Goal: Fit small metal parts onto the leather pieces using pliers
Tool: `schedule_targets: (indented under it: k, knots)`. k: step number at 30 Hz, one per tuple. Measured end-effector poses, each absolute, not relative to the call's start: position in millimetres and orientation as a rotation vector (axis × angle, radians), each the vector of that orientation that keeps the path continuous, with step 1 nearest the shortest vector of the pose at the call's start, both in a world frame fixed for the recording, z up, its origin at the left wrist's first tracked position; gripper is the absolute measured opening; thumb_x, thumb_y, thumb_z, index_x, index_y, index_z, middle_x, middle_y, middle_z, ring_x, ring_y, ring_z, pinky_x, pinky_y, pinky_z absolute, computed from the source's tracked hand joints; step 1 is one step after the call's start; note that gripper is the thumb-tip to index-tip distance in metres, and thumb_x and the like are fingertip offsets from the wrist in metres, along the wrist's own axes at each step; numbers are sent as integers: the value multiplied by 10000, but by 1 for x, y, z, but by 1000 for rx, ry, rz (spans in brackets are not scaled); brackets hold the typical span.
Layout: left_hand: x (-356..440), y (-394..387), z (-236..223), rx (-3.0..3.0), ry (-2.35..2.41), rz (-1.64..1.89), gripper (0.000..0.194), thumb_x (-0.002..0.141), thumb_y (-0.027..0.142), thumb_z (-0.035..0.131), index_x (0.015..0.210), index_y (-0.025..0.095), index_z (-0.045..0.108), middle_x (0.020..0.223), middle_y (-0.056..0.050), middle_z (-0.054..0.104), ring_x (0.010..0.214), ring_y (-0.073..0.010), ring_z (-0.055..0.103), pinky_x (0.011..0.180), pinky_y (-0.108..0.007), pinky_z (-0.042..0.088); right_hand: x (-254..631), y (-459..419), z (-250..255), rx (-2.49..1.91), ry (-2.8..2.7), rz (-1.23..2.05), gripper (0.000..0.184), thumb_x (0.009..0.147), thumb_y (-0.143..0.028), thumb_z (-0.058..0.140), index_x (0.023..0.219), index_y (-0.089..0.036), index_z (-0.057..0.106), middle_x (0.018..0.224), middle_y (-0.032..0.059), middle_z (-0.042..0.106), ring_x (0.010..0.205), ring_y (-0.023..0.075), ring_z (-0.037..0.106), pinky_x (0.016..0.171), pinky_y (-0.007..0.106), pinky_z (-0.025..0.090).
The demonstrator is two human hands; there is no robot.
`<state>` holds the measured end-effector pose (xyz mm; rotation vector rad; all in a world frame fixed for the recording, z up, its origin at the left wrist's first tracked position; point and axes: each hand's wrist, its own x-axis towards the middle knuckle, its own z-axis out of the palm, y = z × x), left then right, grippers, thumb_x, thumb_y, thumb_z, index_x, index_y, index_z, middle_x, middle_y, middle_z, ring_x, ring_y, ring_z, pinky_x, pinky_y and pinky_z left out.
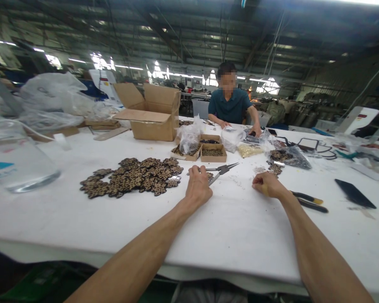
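Observation:
My left hand (198, 185) is closed, fingers curled, at the middle of the table. A small leopard-print piece (210, 176) shows at its fingertips, mostly covered by the hand, and seems held there. Long-nosed pliers (223, 169) lie just beyond, handles spread, partly behind my fingers, tips pointing right. My right hand (268, 185) has its fingers pinched together low over the table; what is between them is too small to make out. Tiny clear bits (236, 182) are scattered between my hands. Left of my left hand spreads a heap of leopard-print flower-shaped pieces (135, 176).
Yellow-and-black-handled pliers (309, 201) lie beside my right wrist, a dark phone-like slab (355, 193) farther right. Small boxes of parts (213, 159), plastic bags (233, 138) and an open carton (154, 126) stand behind. Across the table a person (230, 103) handles bags.

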<state>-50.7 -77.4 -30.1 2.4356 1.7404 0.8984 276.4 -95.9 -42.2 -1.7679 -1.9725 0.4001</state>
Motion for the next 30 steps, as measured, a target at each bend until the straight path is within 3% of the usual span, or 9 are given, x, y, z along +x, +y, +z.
schedule_targets:
  k: [8,23,27,30]
  knots:
    - [-50,-81,-29,2450,1763,843,582,600,4,650,1123,177,466,1171,-130,434,1146,-300,437,963,-429,456,275,-89,-59,-1852,-1969,400,68,723,-157,681,749,-172,742,704,57,740,702,210,668,627,262,450]
    - [-53,-81,-32,2454,1760,832,593,582,-21,648,1106,185,465,1162,-123,445,1152,-295,440,940,-402,457,274,-89,-63,-1778,-1894,394,121,725,-222,744,832,-177,709,759,51,722,725,201,655,664,280,475]
    - [-52,-83,-30,2467,1690,839,575,588,-25,637,1091,198,467,1166,-119,449,1135,-287,455,923,-399,464,261,-92,-52,-1450,-1577,680,287,773,-395,752,927,-161,688,790,59,709,687,196,637,646,312,518]
    - [-51,-86,-29,2486,1627,830,566,590,-22,619,1088,202,469,1155,-115,450,1115,-280,459,925,-403,467,246,-93,-43,-1142,-1295,887,428,732,-483,818,973,-156,682,791,42,689,662,174,625,675,335,552]
